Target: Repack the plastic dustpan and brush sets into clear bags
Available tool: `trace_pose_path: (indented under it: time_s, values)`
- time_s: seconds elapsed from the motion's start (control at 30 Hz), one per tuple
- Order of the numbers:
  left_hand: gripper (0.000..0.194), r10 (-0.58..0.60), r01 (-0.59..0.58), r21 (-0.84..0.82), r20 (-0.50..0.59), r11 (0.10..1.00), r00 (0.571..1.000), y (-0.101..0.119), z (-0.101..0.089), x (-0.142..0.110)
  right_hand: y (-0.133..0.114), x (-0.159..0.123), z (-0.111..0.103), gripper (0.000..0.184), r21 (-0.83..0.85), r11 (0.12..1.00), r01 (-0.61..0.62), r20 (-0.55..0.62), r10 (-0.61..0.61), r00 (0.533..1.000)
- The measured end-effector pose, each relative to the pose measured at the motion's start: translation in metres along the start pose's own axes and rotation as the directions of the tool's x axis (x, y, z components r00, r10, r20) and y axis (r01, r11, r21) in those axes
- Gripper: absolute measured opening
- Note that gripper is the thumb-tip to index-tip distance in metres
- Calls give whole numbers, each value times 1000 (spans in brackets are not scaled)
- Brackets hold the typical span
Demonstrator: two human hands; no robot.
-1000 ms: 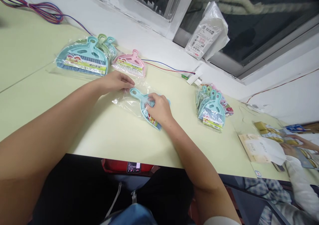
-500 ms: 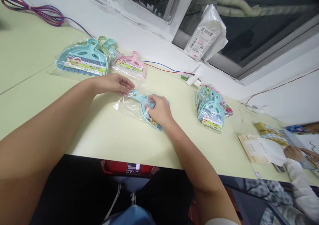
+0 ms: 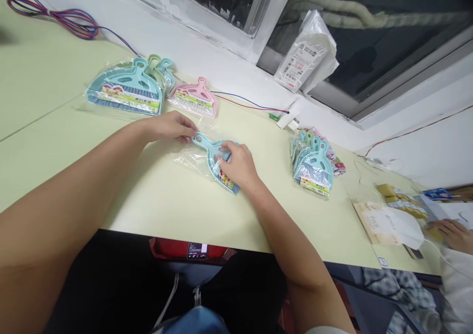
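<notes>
Centrally, on the pale green tabletop (image 3: 177, 203), a small light-blue plastic dustpan-and-brush set (image 3: 215, 157) is held in the right hand's (image 3: 239, 165) half-curled thumb and fingers; the left hand (image 3: 173, 127), fingers nearly together, is at its handle end, and I cannot tell whether it pinches that or the crinkled clear plastic bag (image 3: 190, 160). Farther right lie stacked, bagged blue and green sets (image 3: 314, 166); farther left, a bagged pink set (image 3: 194, 96) lies beside larger turquoise ones (image 3: 125, 85).

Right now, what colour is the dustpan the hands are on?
The dustpan is light blue; it shows best in the head view.
</notes>
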State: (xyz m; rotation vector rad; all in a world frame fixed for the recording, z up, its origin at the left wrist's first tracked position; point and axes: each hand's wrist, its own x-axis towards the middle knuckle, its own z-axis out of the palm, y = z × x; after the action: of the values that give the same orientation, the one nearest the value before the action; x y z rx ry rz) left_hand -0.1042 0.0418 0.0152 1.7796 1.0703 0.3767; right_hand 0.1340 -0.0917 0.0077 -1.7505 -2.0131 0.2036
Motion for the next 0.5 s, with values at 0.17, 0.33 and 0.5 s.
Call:
trace_pose_path:
  time_s: [0.17, 0.33, 0.5]
  values:
    - [31, 12, -11, 5, -86, 1000, 996, 5, 4, -2, 0, 0, -1, 30, 0, 1000, 13, 12, -13, 1000]
    - [32, 44, -27, 110, -156, 994, 987, 9, 8, -3, -1, -1, -3, 28, -30, 1000, 7, 22, -7, 1000]
    - [31, 65, -42, 132, -177, 990, 982, 8, 9, -3, -1, -2, -5, 29, -69, 997, 21, 14, -20, 1000]
